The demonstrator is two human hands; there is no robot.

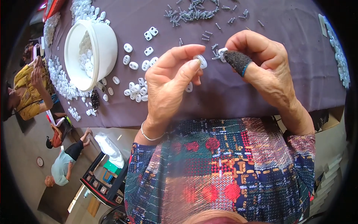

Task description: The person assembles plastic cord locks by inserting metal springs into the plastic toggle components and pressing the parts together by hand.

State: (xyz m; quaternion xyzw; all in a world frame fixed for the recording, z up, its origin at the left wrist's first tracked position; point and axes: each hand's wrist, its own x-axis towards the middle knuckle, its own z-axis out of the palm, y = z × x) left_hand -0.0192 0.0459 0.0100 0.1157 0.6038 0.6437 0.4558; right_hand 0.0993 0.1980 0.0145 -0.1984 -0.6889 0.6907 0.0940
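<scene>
Springs [194, 15] lie near, likely for easy reach; the left hand [166, 80] pinches a white toggle [202, 62], the right hand [269, 65] a white piece [222, 54] against its dark thumb cover [238, 62].

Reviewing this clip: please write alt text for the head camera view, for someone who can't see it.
A person's left hand holds an oval white piece; the right hand, its thumb in a dark cover, pinches another white piece. On the dark purplish cloth lie metal springs and a white tub of similar pieces.
</scene>
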